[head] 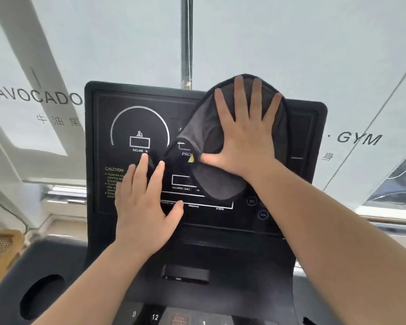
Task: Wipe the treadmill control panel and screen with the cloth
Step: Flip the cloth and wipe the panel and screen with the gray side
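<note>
The black treadmill control panel (117,109) stands upright in the middle of the view, with white dial markings and yellow caution text on its screen. A dark grey cloth (204,127) is spread over the panel's upper right part. My right hand (242,134) lies flat on the cloth with fingers spread, pressing it against the screen. My left hand (143,202) rests flat on the panel's lower left, fingers apart, covering part of the caution text and touching a corner of the cloth (150,164).
Below the panel lie the console shelf with a small black slot (185,274) and number buttons (155,316). A cup holder (42,296) opens at the lower left. Behind is a frosted window with lettering (39,97) and a vertical pole (186,41).
</note>
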Demonstrator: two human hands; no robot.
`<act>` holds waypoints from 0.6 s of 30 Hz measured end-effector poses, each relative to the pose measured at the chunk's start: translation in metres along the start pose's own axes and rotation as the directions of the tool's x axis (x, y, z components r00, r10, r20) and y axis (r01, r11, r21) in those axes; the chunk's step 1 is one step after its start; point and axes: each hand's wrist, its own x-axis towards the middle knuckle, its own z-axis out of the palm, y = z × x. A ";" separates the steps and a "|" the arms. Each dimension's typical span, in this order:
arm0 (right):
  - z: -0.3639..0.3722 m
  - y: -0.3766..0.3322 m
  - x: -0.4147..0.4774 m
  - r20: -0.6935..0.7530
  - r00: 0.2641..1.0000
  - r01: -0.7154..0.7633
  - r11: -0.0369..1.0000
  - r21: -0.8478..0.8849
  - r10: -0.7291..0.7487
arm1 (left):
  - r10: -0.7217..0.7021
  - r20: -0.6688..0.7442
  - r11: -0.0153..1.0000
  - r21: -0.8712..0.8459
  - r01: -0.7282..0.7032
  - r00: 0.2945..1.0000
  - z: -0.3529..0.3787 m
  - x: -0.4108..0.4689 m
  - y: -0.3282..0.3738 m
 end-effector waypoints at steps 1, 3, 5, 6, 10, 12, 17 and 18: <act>0.002 -0.007 -0.002 0.007 1.000 0.019 1.000 0.000 -0.019 | -0.007 -0.013 1.000 -0.001 0.007 1.000 -0.001 0.005 0.001; 0.010 -0.014 -0.022 0.018 0.992 0.126 0.992 0.006 -0.126 | -0.020 -0.037 0.999 -0.026 0.019 0.999 -0.002 0.012 0.003; 0.023 -0.007 -0.054 0.027 0.967 0.255 0.967 0.016 -0.255 | -0.019 -0.069 0.998 -0.060 0.015 0.997 -0.001 0.016 0.006; 0.028 0.001 -0.070 0.034 0.953 0.300 0.954 0.017 -0.300 | -0.005 -0.081 0.998 -0.065 0.000 0.997 0.000 0.016 0.008; 0.031 0.050 -0.107 0.084 0.892 0.442 0.895 0.057 -0.445 | 0.078 -0.082 0.996 -0.035 -0.081 0.994 0.008 0.013 0.018; 0.027 0.071 -0.108 0.083 0.885 0.453 0.888 0.078 -0.459 | 0.075 -0.051 0.996 -0.035 -0.077 0.996 0.009 0.011 0.020; 0.013 0.070 -0.061 0.003 0.996 0.088 0.995 0.041 -0.089 | 0.059 -0.015 0.998 -0.034 -0.059 0.998 0.008 0.014 0.021; 0.009 0.060 -0.048 -0.001 1.000 -0.022 0.998 0.054 0.022 | 0.051 -0.019 0.998 -0.039 -0.051 0.999 0.008 0.015 0.021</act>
